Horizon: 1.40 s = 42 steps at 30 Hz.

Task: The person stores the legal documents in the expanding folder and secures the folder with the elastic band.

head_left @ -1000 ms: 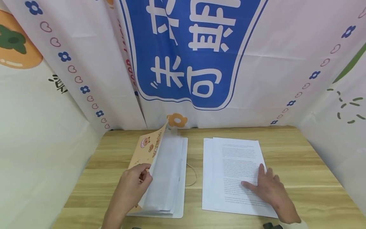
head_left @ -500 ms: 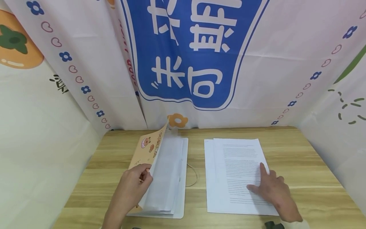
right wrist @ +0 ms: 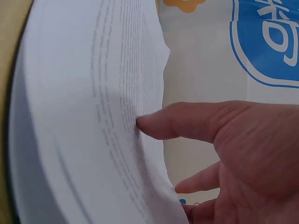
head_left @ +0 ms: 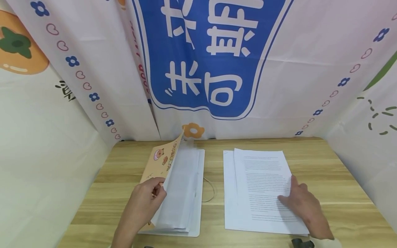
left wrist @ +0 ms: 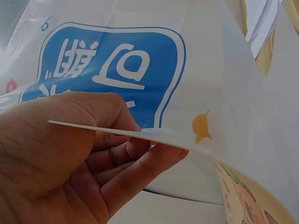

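On the left of the table lies a folder with an orange cartoon cover (head_left: 158,160), its front lifted partway. My left hand (head_left: 145,198) pinches the cover's free edge between thumb and fingers; the left wrist view shows that edge running through the hand (left wrist: 70,158). Clear plastic sleeves (head_left: 178,193) show beneath it, above the white back cover (head_left: 200,193). To the right is a small stack of printed paper sheets (head_left: 263,179), slightly fanned. My right hand (head_left: 305,206) pinches their right edge, thumb on top (right wrist: 177,122) and fingers at the far side, partly hidden.
A thin elastic loop (head_left: 212,189) sticks out from the folder's right side. The wooden table (head_left: 214,220) is closed in by printed cloth (head_left: 310,86) at the back and both sides. A dark object (head_left: 302,243) sits by the right wrist.
My right hand has moved a little to the right, and the paper sheets have slid right with it, the top ones more. The left hand and the lifted cover stay almost still.
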Each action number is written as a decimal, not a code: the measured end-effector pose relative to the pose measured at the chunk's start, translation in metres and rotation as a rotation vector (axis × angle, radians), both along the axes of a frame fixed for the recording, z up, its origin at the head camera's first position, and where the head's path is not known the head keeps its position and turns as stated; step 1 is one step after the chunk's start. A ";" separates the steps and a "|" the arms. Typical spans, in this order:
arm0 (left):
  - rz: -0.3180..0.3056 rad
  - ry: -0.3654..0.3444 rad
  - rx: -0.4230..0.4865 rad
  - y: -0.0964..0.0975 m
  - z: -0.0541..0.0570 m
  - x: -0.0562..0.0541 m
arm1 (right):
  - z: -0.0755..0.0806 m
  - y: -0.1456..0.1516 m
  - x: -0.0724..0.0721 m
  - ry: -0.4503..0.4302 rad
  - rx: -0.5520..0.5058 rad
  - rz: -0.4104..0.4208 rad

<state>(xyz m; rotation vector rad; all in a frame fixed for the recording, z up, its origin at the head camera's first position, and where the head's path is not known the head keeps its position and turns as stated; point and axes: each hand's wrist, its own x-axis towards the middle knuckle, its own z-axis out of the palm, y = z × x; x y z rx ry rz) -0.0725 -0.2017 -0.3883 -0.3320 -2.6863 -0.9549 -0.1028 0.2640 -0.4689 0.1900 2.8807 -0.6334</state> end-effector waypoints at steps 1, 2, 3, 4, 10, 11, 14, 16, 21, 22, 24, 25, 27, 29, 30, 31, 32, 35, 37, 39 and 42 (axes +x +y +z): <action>-0.002 0.001 0.000 0.000 0.000 0.000 | 0.000 0.001 0.000 0.008 0.000 0.000; -0.003 0.002 -0.002 0.000 0.000 0.000 | -0.001 0.003 -0.001 0.013 -0.001 -0.003; -0.005 0.002 -0.003 0.000 0.000 0.000 | -0.001 0.004 -0.001 0.020 -0.004 -0.007; -0.006 0.002 -0.004 0.000 0.000 0.000 | -0.001 0.005 -0.001 0.027 -0.006 -0.012; -0.010 -0.001 -0.006 0.000 0.000 0.000 | -0.003 0.008 -0.005 0.005 -0.021 -0.067; -0.010 -0.003 -0.006 0.000 0.000 0.000 | -0.004 0.008 -0.006 0.000 -0.024 -0.071; -0.009 -0.005 -0.006 0.000 0.000 0.000 | -0.005 0.011 -0.006 -0.007 -0.038 -0.084; -0.009 -0.007 -0.005 0.000 -0.001 0.000 | -0.005 0.013 -0.006 0.001 -0.054 -0.085; -0.010 -0.005 -0.004 0.000 -0.001 -0.001 | -0.008 0.019 -0.006 0.015 -0.100 -0.088; -0.009 -0.005 -0.004 0.000 -0.001 -0.001 | -0.009 0.021 -0.006 0.015 -0.111 -0.088; -0.009 -0.005 -0.005 0.000 -0.001 -0.001 | -0.009 0.023 -0.007 0.016 -0.132 -0.091; -0.010 -0.005 -0.005 0.000 0.000 -0.001 | -0.010 0.024 -0.007 0.013 -0.144 -0.093; -0.010 -0.006 -0.005 -0.001 0.000 -0.001 | -0.009 0.025 -0.008 0.011 -0.169 -0.097; -0.008 -0.009 -0.004 -0.001 0.000 -0.001 | -0.009 0.026 -0.008 0.010 -0.191 -0.104; -0.007 -0.011 -0.003 0.000 0.000 -0.001 | -0.009 0.027 -0.008 0.012 -0.197 -0.105; -0.007 -0.012 -0.003 0.000 0.000 -0.001 | -0.009 0.027 -0.008 0.019 -0.198 -0.105; -0.007 -0.014 -0.002 0.000 0.000 -0.001 | -0.009 0.028 -0.008 0.025 -0.203 -0.106; -0.006 -0.017 -0.002 0.000 0.001 -0.001 | -0.010 0.030 -0.007 0.033 -0.228 -0.111; -0.005 -0.023 0.000 0.000 0.001 -0.001 | -0.010 0.032 -0.006 0.035 -0.250 -0.106; -0.003 -0.028 0.000 0.000 0.000 -0.001 | -0.010 0.034 -0.005 0.039 -0.276 -0.089; -0.004 -0.027 -0.004 0.000 -0.001 -0.001 | -0.010 0.037 -0.002 0.048 -0.310 -0.060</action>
